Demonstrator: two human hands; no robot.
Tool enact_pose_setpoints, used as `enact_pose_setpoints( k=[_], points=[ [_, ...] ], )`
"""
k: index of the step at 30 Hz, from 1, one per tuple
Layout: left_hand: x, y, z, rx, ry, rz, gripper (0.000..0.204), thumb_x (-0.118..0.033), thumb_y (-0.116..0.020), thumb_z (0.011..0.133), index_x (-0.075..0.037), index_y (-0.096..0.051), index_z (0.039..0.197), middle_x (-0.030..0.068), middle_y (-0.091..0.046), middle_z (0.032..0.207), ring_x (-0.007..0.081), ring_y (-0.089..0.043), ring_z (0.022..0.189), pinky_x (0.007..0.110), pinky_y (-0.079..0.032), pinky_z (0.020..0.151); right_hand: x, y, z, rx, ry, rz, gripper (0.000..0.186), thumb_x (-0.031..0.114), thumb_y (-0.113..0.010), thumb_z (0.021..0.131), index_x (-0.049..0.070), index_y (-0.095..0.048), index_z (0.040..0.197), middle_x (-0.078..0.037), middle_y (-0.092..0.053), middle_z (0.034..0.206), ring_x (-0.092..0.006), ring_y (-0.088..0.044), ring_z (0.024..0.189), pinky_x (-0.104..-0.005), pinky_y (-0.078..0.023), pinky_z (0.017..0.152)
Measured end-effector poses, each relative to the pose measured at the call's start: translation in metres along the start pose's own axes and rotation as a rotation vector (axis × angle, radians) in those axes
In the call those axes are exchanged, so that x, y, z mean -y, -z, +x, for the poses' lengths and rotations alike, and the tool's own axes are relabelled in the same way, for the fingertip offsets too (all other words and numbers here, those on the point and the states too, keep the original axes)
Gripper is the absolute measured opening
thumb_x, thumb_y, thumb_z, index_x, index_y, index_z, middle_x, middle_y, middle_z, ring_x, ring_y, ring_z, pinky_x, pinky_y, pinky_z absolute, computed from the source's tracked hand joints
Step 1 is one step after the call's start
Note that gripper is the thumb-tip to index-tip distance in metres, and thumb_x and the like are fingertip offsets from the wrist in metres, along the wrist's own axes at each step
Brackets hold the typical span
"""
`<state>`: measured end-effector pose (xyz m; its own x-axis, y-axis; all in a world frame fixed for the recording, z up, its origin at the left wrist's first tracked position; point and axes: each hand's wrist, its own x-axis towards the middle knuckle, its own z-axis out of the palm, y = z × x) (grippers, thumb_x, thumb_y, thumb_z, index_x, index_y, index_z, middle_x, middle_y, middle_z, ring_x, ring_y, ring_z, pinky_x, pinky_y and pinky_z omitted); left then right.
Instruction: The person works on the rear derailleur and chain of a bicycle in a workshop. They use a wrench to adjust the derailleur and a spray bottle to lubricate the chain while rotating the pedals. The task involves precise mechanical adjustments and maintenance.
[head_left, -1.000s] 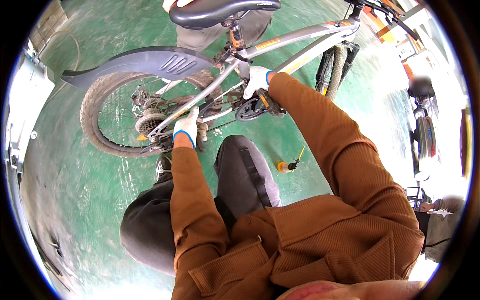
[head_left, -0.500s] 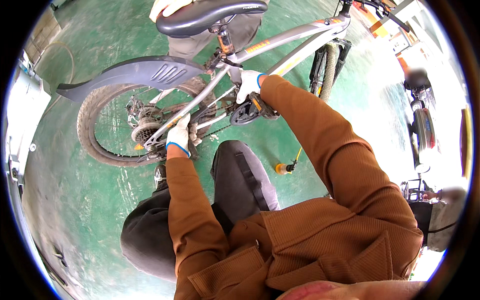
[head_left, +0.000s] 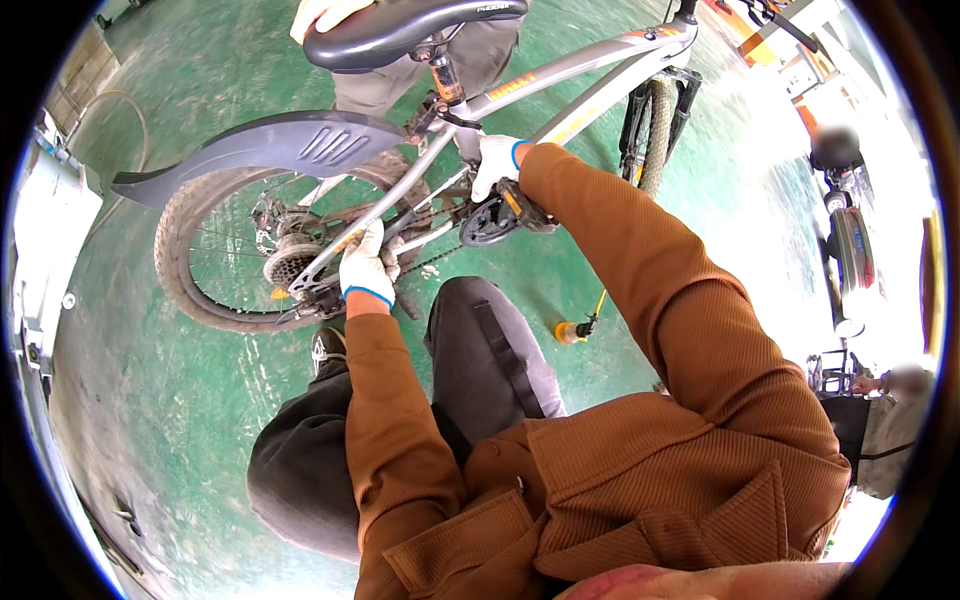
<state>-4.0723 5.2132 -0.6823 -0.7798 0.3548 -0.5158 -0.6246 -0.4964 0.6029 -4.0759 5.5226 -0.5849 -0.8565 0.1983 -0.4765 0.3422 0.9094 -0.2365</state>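
A grey mountain bike [head_left: 570, 80] stands side-on before me. My left hand [head_left: 366, 268], in a white glove with a blue cuff, is closed round the lower rear frame tube, just right of the rear sprockets [head_left: 292, 266]. Some of its fingers are hidden behind the tube. My right hand [head_left: 494, 165], gloved alike, is closed at the bottom of the seat tube, right above the crank and chainring [head_left: 488, 222]; its fingertips are partly hidden. A pedal [head_left: 525, 208] lies just under my right wrist. The muddy rear wheel [head_left: 170, 250] has a grey mudguard [head_left: 270, 145] over it.
Beyond the black saddle [head_left: 400, 35], another person's gloved hand [head_left: 325, 15] rests on it, with grey trousers [head_left: 480, 65] behind. A small yellow-capped bottle [head_left: 570, 332] stands on the green floor [head_left: 230, 400] by my knee. Another two-wheeler [head_left: 848, 250] is parked at the right.
My left hand has shifted slightly to the right along the tube, its fingers now curled more toward the crank. The right hand stays at the seat tube.
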Motion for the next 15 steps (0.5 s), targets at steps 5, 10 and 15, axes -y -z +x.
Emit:
enact_pose_setpoints(
  k=[5, 10, 15],
  points=[
    [-0.002, -0.003, -0.003, 0.046, -0.03, 0.005, 0.023, -0.022, -0.077, 0.097, -0.011, -0.064, 0.112, 0.0062, -0.071, 0.08, 0.0115, -0.061, 0.055, 0.024, -0.042, 0.043, -0.002, -0.001, 0.001, -0.025, 0.02, 0.007, 0.081, 0.038, -0.098, 0.05, -0.014, -0.072, 0.107, -0.026, -0.075, 0.109, -0.0317, -0.074, 0.099, -0.0401, -0.058, 0.086],
    [0.0, 0.003, 0.0, 0.082, -0.016, -0.029, 0.021, -0.02, -0.076, 0.097, -0.011, -0.064, 0.112, 0.0094, -0.073, 0.081, 0.012, -0.061, 0.053, 0.023, -0.043, 0.044, -0.001, -0.001, 0.002, -0.016, -0.012, 0.046, 0.082, 0.035, -0.099, 0.051, -0.015, -0.071, 0.11, -0.026, -0.074, 0.113, -0.0317, -0.073, 0.102, -0.0404, -0.057, 0.088],
    [0.003, -0.004, -0.002, 0.07, -0.013, -0.027, 0.023, -0.023, -0.076, 0.098, -0.012, -0.064, 0.113, 0.0119, -0.073, 0.08, 0.0122, -0.059, 0.05, 0.024, -0.04, 0.041, -0.002, -0.002, 0.005, -0.004, -0.048, 0.067, 0.085, 0.027, -0.099, 0.052, -0.01, -0.065, 0.121, -0.024, -0.074, 0.112, -0.0312, -0.072, 0.103, -0.0409, -0.056, 0.089]
  ],
)
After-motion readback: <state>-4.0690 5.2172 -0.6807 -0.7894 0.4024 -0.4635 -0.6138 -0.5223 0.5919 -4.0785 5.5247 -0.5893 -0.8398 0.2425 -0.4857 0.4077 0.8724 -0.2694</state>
